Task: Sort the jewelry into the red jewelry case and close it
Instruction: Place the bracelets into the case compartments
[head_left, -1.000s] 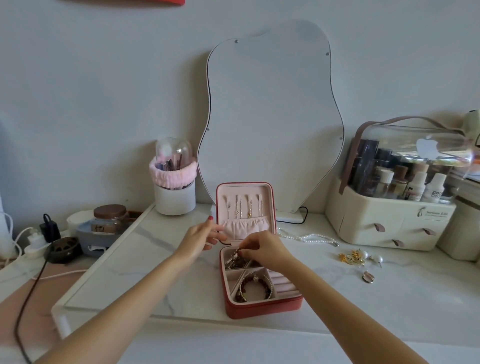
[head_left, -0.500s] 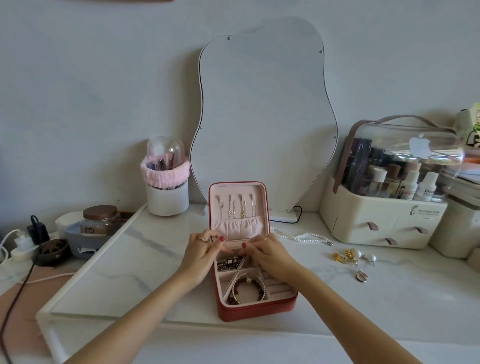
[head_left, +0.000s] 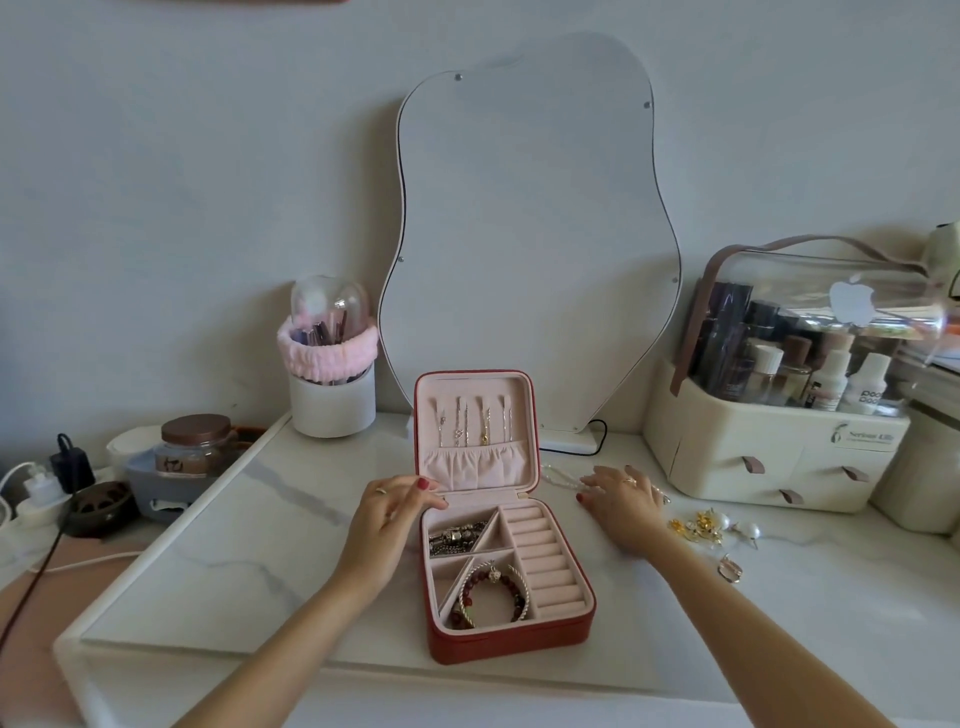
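Case, red (head_left: 509, 642), lid up, on counter (head_left: 260, 545) btwn my hands. L hand (head_left: 387, 519) fingers relaxed, touching its left rim. R hand (head_left: 621, 506) flat, fingers straight, on pearl necklace (head_left: 558, 475); earrings (head_left: 701, 527) just right of it.

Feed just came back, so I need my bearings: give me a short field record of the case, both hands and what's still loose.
case: red jewelry case open, lid upright
inside: chain bracelet rear-left compartment; beaded bracelets front-left; ring rolls bare
left hand: fingers on case's rear-left rim
right hand: flat on pearl necklace
loose: gold earrings, pearl studs, pendant
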